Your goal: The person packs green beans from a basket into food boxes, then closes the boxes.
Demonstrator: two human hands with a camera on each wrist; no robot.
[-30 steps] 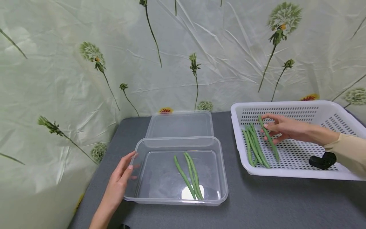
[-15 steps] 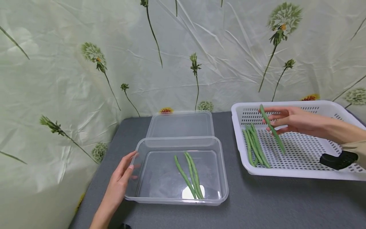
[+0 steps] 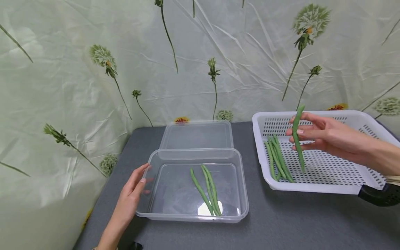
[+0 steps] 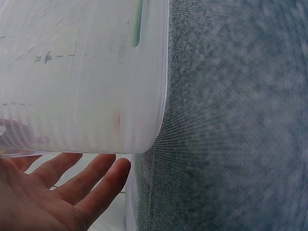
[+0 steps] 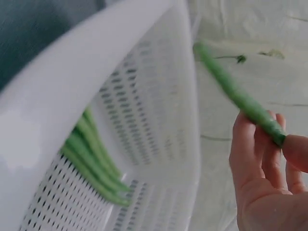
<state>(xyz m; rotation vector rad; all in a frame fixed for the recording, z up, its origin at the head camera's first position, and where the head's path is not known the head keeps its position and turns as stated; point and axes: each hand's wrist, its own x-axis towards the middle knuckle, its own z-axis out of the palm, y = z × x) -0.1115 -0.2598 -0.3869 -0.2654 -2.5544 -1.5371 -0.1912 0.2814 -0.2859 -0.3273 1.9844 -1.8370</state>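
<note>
My right hand (image 3: 331, 135) pinches one green bean (image 3: 298, 135) between thumb and fingers, held nearly upright above the white perforated basket (image 3: 334, 189). The right wrist view shows this bean (image 5: 236, 94) over the thumb and fingertips. Several other green beans (image 3: 278, 159) lie at the basket's left end. My left hand (image 3: 126, 194) is at the left side of a clear plastic container (image 3: 245, 194), its fingers extended along the outer wall. In the left wrist view, the left fingers (image 4: 91, 185) reach beside the container wall, loosely spread. Three green beans (image 3: 209, 191) lie inside the container.
A clear flat lid (image 3: 200, 135) lies behind the container on the dark grey table (image 3: 187, 238). A light curtain with a dandelion print (image 3: 175, 86) hangs behind. The container and basket stand apart, with a strip of table between them.
My right hand has lifted the green bean higher above the basket, moved slightly right, and turned it from slanted to nearly upright. The left hand and container stay in place.
</note>
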